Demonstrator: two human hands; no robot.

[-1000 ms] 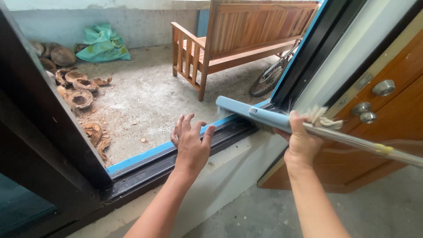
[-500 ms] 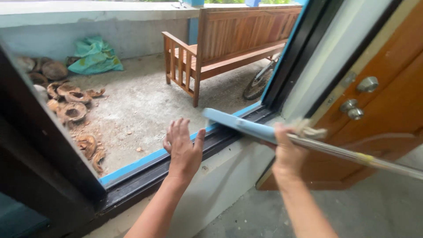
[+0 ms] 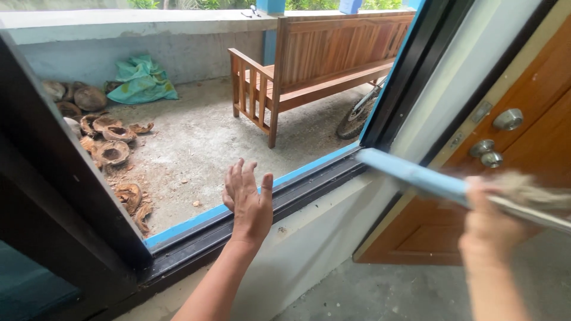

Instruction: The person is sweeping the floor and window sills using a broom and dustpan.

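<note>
While the open window frame (image 3: 77,196) fills most of the view, its black sliding track (image 3: 262,211) with the blue edge strip runs along the bottom, and this track serves as the landmark for everything else; beyond it lies the concrete patio with a wooden bench (image 3: 321,65), a green cloth heap (image 3: 141,78) and scattered coconut husks (image 3: 110,142), and to its right stands the brown door (image 3: 523,178) with two metal knobs. Work looks to be a sweep of the track, judged mid-stroke: the light-blue broom (image 3: 416,177) is raised just off the track's right end, gripped by the right hand (image 3: 485,235), which is blurred but wrapped around the handle. Over the track's middle the left hand (image 3: 248,199) hovers with fingers spread, holding nothing. A next stroke would call for lowering the bristles into the groove
</note>
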